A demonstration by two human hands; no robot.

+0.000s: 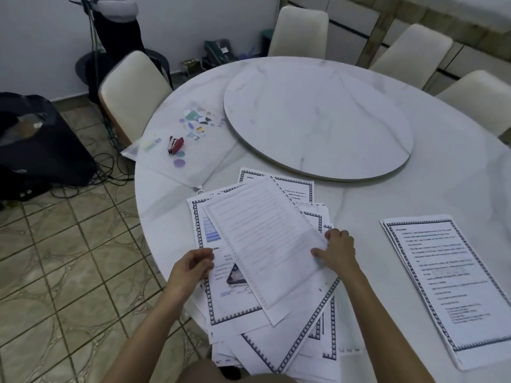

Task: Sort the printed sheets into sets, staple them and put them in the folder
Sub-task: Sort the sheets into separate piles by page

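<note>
2 hands: left hand (193,265) pinches a bordered sheet (229,302), right hand (336,250) grips the top sheet (265,239)
Loose pile (290,335): near side, fanned
Sorted set (448,280): right, apart
Stapler (176,145): far left, on the folder (199,158)
Sorting: lift 1 sheet clear, read its heading, square it on its set

Head-worn camera looks forward and down, close over the table (442,183).

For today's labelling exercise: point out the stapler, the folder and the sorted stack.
stapler (176,145), head view, red body.
folder (193,156), head view, clear cover.
sorted stack (448,277), head view, top sheet's middle.
</note>
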